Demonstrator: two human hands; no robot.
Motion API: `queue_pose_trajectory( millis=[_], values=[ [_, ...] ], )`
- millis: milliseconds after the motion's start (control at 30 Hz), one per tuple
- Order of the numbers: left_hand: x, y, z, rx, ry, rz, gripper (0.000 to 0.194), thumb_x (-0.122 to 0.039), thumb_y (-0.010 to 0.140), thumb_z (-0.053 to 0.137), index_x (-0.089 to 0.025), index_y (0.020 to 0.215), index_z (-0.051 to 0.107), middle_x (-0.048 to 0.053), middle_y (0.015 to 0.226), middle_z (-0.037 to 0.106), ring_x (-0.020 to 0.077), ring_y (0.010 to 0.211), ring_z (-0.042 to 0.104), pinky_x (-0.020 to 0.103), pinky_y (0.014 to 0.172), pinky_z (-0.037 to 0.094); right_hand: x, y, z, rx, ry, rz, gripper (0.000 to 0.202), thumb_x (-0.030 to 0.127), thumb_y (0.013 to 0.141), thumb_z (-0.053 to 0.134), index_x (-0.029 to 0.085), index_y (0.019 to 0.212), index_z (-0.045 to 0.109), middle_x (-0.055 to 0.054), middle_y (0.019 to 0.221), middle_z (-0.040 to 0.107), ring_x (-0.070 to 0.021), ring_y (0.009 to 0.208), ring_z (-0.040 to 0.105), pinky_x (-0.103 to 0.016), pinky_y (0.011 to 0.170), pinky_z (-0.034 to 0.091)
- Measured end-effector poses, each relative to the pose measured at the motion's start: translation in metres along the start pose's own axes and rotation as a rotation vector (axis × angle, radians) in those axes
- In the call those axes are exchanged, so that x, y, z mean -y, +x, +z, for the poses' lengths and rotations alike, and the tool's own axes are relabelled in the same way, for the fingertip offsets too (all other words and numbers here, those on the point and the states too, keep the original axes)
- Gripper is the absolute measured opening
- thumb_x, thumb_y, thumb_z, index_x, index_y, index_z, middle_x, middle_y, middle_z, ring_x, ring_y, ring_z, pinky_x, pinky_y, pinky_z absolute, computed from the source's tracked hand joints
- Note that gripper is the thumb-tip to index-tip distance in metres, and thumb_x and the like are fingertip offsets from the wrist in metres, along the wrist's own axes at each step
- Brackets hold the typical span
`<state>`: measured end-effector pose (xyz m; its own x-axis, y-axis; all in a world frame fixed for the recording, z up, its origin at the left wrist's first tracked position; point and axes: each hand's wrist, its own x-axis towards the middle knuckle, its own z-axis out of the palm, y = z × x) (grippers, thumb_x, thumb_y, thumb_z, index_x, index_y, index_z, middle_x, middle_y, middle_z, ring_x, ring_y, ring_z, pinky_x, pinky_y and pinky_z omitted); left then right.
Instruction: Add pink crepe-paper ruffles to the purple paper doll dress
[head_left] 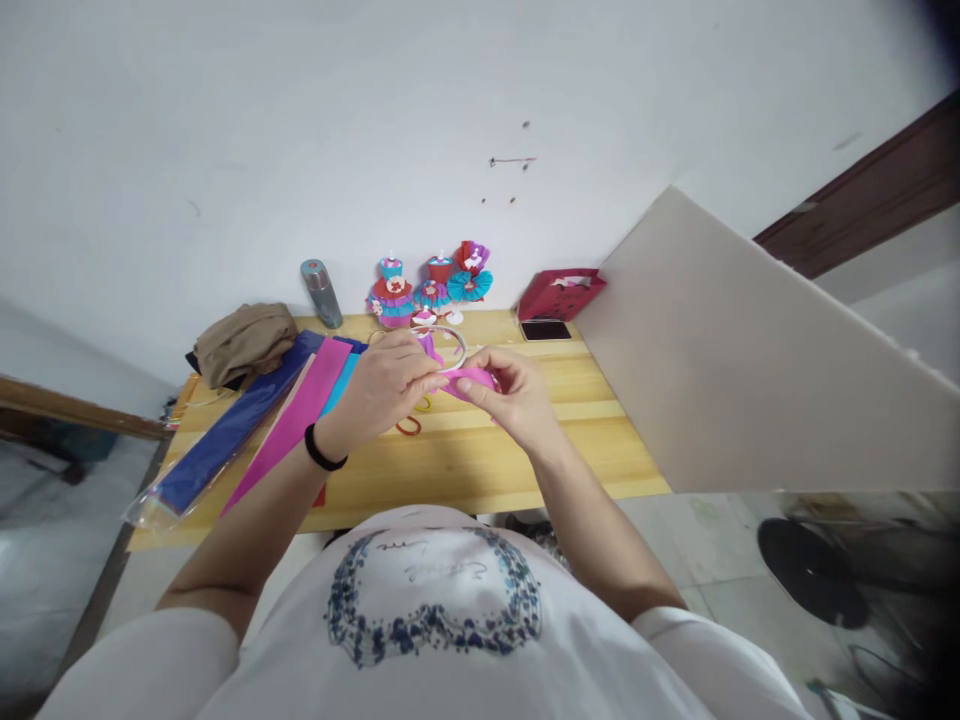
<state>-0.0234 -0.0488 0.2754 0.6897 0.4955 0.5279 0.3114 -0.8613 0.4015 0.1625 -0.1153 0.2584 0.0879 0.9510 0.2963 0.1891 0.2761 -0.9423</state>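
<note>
White tee, black band

The shirt [435, 685] is white, with short, loose, plain white sleeves [142, 665]. Across its chest runs a curving print [431, 618] of small shapes in dark and pale blue, framing thin, dark script [446, 570] too faint to read. A plain black band [322, 450] rings the wrist below the left hand [386, 378].

A wooden table [600, 440] stands against a white wall [300, 130] above a pale tiled floor [720, 560].
</note>
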Motion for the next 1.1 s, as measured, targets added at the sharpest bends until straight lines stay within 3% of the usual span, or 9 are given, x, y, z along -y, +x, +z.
queue_pose_trajectory(
  millis=[167, 400, 633, 733, 900, 1100],
  values=[
    [-0.002, 0.001, 0.004, -0.067, 0.009, 0.025, 0.032, -0.034, 0.100, 0.056, -0.017, 0.076, 0.068, 0.003, 0.075, 0.070, 0.0179, 0.079, 0.058, 0.030, 0.078, 0.044, 0.008, -0.008, 0.003, -0.049, -0.217, -0.126, 0.009, 0.026, 0.082, 0.069, 0.019, 0.076, 0.066, 0.001, 0.070, 0.064, -0.0128, 0.063, 0.054, -0.027, 0.063, 0.041],
    [-0.005, 0.003, 0.007, -0.085, -0.080, -0.034, 0.037, -0.041, 0.101, 0.052, -0.019, 0.079, 0.070, 0.003, 0.074, 0.068, 0.0169, 0.077, 0.058, 0.029, 0.078, 0.045, 0.014, -0.010, 0.002, -0.057, -0.236, -0.215, 0.006, 0.022, 0.084, 0.065, 0.021, 0.078, 0.068, 0.000, 0.075, 0.068, -0.0149, 0.069, 0.060, -0.029, 0.067, 0.045],
    [-0.011, 0.000, 0.002, 0.056, -0.417, -0.252, 0.031, -0.036, 0.096, 0.053, -0.016, 0.079, 0.070, 0.001, 0.067, 0.062, 0.0118, 0.063, 0.052, 0.023, 0.059, 0.037, 0.014, -0.006, 0.001, -0.045, -0.137, -0.137, 0.012, 0.025, 0.081, 0.066, 0.020, 0.071, 0.067, 0.000, 0.070, 0.069, -0.0158, 0.067, 0.061, -0.031, 0.067, 0.048],
    [-0.013, -0.002, 0.000, 0.083, -0.467, -0.283, 0.031, -0.033, 0.094, 0.052, -0.015, 0.074, 0.067, 0.000, 0.063, 0.059, 0.0103, 0.058, 0.048, 0.023, 0.056, 0.034, 0.014, -0.008, 0.000, -0.018, -0.112, -0.123, 0.011, 0.026, 0.081, 0.067, 0.020, 0.072, 0.067, 0.000, 0.068, 0.067, -0.0157, 0.067, 0.061, -0.030, 0.065, 0.048],
    [-0.014, -0.002, 0.004, 0.009, -0.339, -0.190, 0.027, -0.028, 0.093, 0.052, -0.016, 0.077, 0.069, 0.002, 0.067, 0.065, 0.0128, 0.064, 0.056, 0.024, 0.061, 0.041, 0.015, -0.010, 0.000, -0.026, -0.136, -0.095, 0.013, 0.029, 0.082, 0.068, 0.020, 0.072, 0.066, -0.001, 0.067, 0.065, -0.0166, 0.068, 0.060, -0.029, 0.062, 0.046],
    [-0.012, -0.005, 0.011, -0.108, -0.070, -0.023, 0.028, -0.028, 0.099, 0.049, -0.020, 0.083, 0.071, 0.004, 0.080, 0.072, 0.0178, 0.083, 0.064, 0.032, 0.085, 0.051, 0.018, -0.011, 0.001, -0.048, -0.194, -0.123, 0.013, 0.027, 0.082, 0.068, 0.020, 0.072, 0.066, 0.001, 0.067, 0.065, -0.0147, 0.065, 0.058, -0.029, 0.063, 0.045]
  ],
)
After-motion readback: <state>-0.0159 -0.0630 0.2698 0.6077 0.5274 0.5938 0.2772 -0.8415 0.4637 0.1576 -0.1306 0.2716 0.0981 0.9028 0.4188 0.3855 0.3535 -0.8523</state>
